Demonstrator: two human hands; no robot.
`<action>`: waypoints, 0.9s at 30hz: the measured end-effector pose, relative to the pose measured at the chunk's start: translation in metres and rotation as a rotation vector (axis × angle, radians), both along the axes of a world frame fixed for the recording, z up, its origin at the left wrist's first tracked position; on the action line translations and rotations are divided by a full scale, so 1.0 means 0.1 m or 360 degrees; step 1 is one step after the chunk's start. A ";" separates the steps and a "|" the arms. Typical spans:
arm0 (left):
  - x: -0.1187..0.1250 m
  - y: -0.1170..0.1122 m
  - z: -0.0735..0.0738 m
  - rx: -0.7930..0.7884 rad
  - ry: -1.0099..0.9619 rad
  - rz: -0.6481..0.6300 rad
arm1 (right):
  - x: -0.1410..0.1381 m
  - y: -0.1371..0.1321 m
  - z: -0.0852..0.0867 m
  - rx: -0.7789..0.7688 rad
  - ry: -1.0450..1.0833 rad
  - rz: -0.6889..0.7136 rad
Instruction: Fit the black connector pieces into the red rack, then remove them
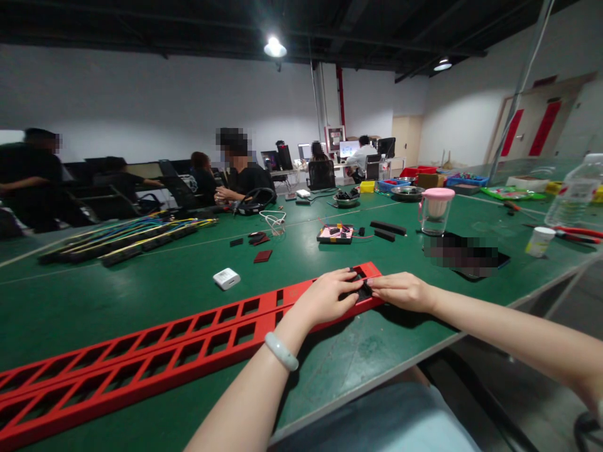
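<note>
Two long red slotted frames (155, 348) lie side by side across the green table (117, 282), running from the lower left to the middle. At their right end sits a small black part (362, 290) in a slot. My left hand (327, 296) rests over the frame end with curled fingers pressing on that black part. My right hand (400, 290) comes in from the right, its fingertips pressed against the same part. A pale bangle (281, 350) is on my left wrist.
A small white box (227, 278) lies behind the frames. A pink-lidded clear cup (434, 212), a white jar (539, 241), a plastic bottle (573, 191), a dark phone, black strips and cable bundles (122, 235) fill the far table. Several people sit at the back left.
</note>
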State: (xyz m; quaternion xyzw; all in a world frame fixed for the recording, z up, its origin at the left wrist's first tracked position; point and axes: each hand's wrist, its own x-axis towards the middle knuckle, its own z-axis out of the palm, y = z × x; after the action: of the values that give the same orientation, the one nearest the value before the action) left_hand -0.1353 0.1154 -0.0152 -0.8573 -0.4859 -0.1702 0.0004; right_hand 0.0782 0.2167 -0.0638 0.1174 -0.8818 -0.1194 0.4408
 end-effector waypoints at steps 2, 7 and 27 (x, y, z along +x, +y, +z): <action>0.00 0.00 0.00 -0.0003 -0.0006 -0.0003 | 0.01 -0.02 0.01 0.0054 -0.0012 -0.0004; -0.01 0.01 -0.01 0.0014 -0.0009 -0.0007 | 0.03 -0.07 0.04 0.0133 -0.0064 -0.0014; 0.13 -0.09 0.10 0.0086 0.0053 -0.0072 | 0.61 0.24 0.14 -0.0320 -0.0102 -0.0489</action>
State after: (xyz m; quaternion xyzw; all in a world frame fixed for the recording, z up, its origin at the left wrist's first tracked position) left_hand -0.1225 0.1062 -0.0055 -0.8705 -0.4615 -0.1689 0.0278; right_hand 0.1391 0.2411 -0.0497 -0.0594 -0.9105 -0.0928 0.3986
